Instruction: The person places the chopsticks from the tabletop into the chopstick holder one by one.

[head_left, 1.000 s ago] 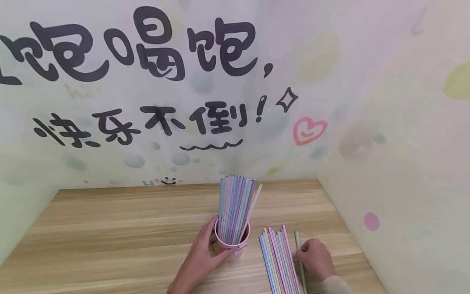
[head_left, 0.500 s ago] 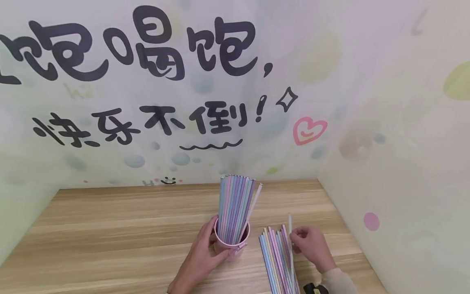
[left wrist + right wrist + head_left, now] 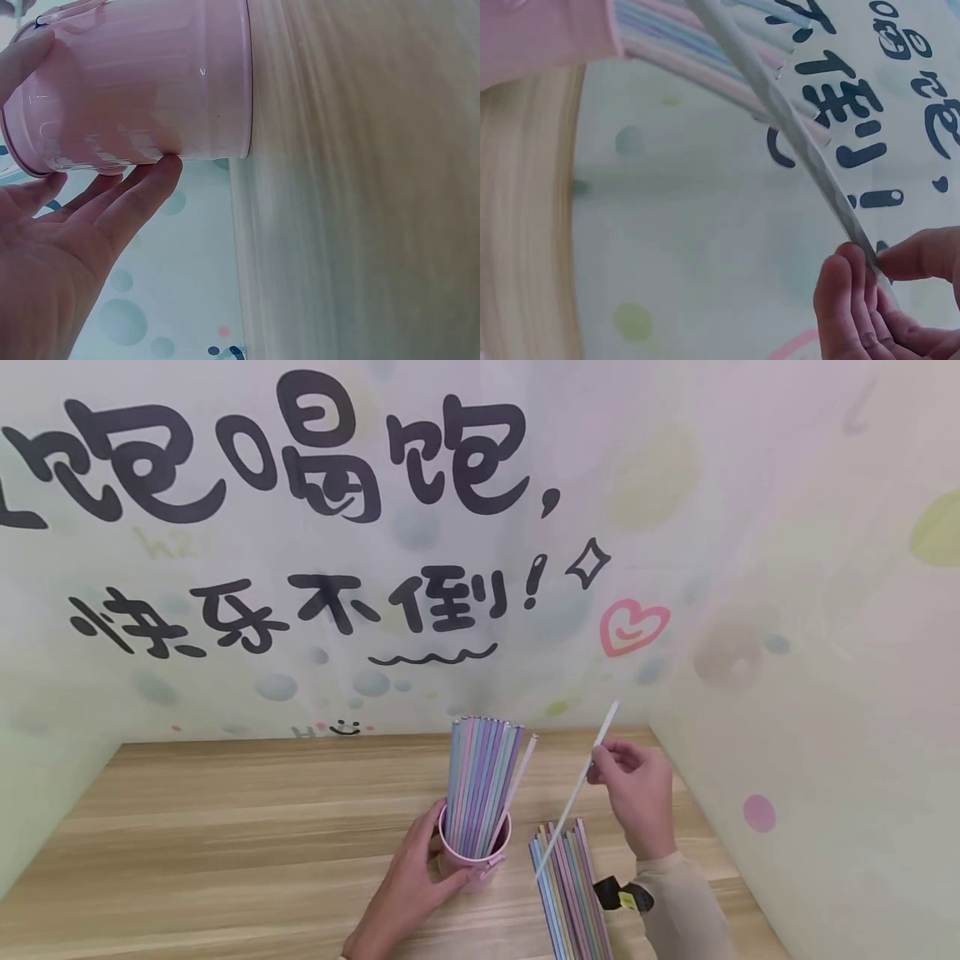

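A small pink pail (image 3: 476, 878) stands upright on the table, packed with pastel straws (image 3: 480, 789); one pale pink straw leans apart at its right. My left hand (image 3: 408, 885) holds the pail, thumb on the near side and fingers around the far side. In the left wrist view those fingers touch the pail's smooth wall (image 3: 142, 82). Higher up on the right, my right hand (image 3: 637, 789) pinches a pale whitish straw (image 3: 576, 793) between thumb and fingertips. That straw slants down to the left, its lower end over the row of loose straws (image 3: 573, 893) on the table.
The wood-grain table (image 3: 262, 835) meets a printed back wall (image 3: 300, 693) with large black characters, and a side wall (image 3: 810, 735) rises at the right. A black device (image 3: 618, 893) sits at my right wrist.
My right hand has lifted the pale straw from beside the loose row, carrying it up and away from me while tilting it. The left hand and pail stay in place.
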`<state>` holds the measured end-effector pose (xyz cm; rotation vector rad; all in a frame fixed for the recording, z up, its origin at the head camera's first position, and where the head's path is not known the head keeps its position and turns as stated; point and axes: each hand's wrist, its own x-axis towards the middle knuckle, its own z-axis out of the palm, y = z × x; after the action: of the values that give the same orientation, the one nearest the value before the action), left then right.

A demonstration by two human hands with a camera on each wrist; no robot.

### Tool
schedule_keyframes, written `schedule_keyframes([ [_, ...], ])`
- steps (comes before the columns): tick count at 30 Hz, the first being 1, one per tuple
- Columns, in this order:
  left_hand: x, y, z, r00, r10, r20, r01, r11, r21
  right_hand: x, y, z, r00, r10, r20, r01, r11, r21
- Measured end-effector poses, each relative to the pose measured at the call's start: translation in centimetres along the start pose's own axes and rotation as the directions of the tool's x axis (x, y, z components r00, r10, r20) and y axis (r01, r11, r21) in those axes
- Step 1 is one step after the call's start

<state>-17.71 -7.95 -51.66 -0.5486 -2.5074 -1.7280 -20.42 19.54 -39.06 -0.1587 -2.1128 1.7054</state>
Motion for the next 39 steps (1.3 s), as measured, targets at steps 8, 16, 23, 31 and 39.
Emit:
schedule_keyframes([
  [8,0.0,0.0,0.0,1.000,0.012,-0.003,-0.012,1.000,-0.013,0.6,-2.0,2.1,0.989,-0.081,-0.125,0.099,0.985,0.142],
  [16,0.0,-0.3,0.0,1.000,0.007,0.011,-0.007,1.000,-0.013,-0.3,-1.4,4.7,0.962,-0.251,-0.111,0.257,0.966,0.044],
  [23,0.0,-0.4,0.0,1.000,0.013,0.014,-0.013,1.000,-0.020,-2.1,1.4,7.0,0.956,-0.293,0.010,0.292,0.951,-0.101],
  [31,0.0,-0.3,0.0,1.000,0.024,0.003,-0.024,0.999,-0.023,-3.5,3.1,8.1,0.960,-0.259,0.109,0.279,0.929,-0.245],
  [39,0.1,-0.3,-0.1,1.000,0.025,0.005,-0.025,0.999,-0.024,-3.8,3.6,6.9,0.974,-0.202,0.100,0.219,0.956,-0.197],
])
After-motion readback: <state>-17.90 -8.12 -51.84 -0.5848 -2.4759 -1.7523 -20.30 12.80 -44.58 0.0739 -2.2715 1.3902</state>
